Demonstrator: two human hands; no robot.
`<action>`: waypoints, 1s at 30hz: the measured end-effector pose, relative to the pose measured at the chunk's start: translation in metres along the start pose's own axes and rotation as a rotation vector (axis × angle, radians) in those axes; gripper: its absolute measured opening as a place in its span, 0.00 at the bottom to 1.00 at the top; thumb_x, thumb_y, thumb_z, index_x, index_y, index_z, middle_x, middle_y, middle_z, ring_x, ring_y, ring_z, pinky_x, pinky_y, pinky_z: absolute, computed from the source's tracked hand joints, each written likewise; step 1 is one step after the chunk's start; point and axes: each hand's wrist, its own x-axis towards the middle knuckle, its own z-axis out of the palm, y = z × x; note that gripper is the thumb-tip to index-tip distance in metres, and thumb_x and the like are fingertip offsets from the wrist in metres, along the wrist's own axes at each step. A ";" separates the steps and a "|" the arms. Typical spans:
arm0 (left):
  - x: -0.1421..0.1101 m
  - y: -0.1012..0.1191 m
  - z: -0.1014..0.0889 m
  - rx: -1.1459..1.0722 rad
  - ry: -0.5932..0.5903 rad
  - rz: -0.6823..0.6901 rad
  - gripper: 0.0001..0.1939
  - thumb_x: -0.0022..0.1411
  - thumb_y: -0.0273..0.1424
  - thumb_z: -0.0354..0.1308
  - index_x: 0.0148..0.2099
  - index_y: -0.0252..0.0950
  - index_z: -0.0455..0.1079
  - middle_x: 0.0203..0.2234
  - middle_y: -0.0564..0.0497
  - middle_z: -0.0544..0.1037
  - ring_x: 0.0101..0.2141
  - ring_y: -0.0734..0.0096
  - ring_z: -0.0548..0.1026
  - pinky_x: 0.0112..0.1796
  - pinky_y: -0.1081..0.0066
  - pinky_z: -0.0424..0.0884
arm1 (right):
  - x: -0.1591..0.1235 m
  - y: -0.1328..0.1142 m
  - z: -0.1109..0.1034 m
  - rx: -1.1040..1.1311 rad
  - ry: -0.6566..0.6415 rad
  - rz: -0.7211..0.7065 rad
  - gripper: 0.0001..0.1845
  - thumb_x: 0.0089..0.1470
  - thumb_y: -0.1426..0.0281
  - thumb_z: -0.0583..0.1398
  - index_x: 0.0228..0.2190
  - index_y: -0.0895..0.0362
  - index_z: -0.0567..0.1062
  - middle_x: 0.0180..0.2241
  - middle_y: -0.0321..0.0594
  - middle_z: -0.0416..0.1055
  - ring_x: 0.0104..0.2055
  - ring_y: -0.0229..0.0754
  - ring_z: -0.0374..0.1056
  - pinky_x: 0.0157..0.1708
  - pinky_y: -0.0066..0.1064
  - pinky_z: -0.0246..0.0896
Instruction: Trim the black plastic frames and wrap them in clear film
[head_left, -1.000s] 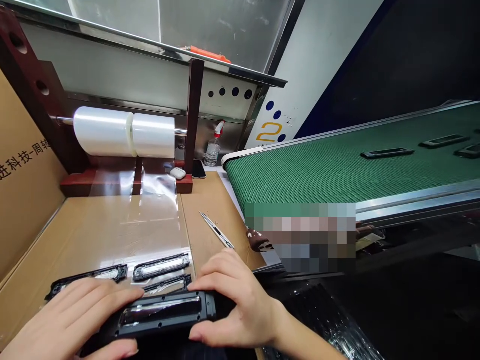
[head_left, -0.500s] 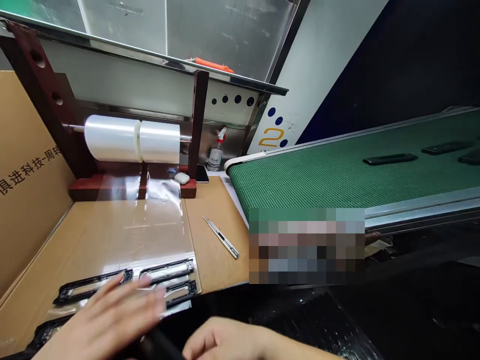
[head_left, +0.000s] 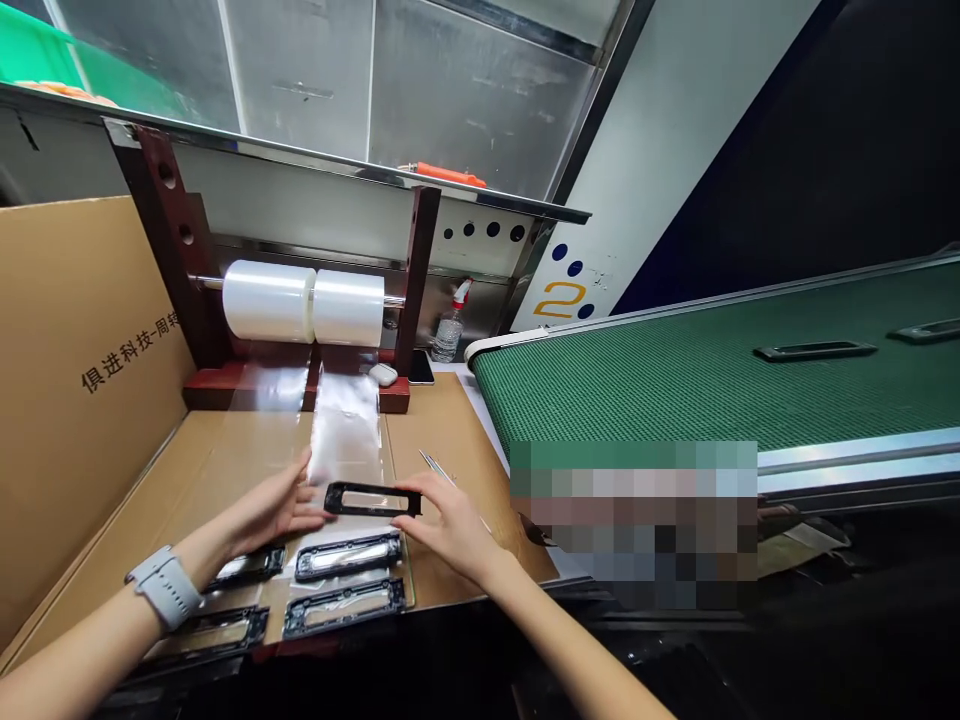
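Observation:
My right hand (head_left: 450, 520) pinches the right end of a black rectangular frame (head_left: 412, 503) with a long window in it. The frame is held over the clear film strip (head_left: 346, 425). At its left end is my left hand (head_left: 281, 503), fingers spread and not wrapped round it; whether the fingertips touch it I cannot tell. More black frames lie on the film: an upper right one (head_left: 307, 565), a lower right one (head_left: 296, 615) and a lower left one (head_left: 259, 625). Another frame (head_left: 274, 565) is partly hidden under my left wrist.
Two film rolls (head_left: 270, 302) hang on a dark red stand (head_left: 421, 270). A utility knife (head_left: 435, 463), partly hidden, lies right of the film. Behind are a spray bottle (head_left: 448, 335) and a cardboard wall (head_left: 67, 300). A green conveyor (head_left: 637, 390) carries black parts on the right.
Both hands have moved from the front edge up over the film. A black frame is now held in view by my right hand. The camera view has shifted, and the conveyor parts look different.

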 end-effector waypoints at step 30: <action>-0.008 -0.076 0.006 1.299 0.194 0.722 0.37 0.59 0.52 0.55 0.65 0.39 0.60 0.63 0.45 0.59 0.62 0.49 0.59 0.61 0.45 0.53 | -0.012 -0.011 -0.032 -0.204 0.085 -0.065 0.12 0.60 0.70 0.60 0.46 0.57 0.72 0.42 0.43 0.71 0.47 0.42 0.67 0.48 0.35 0.63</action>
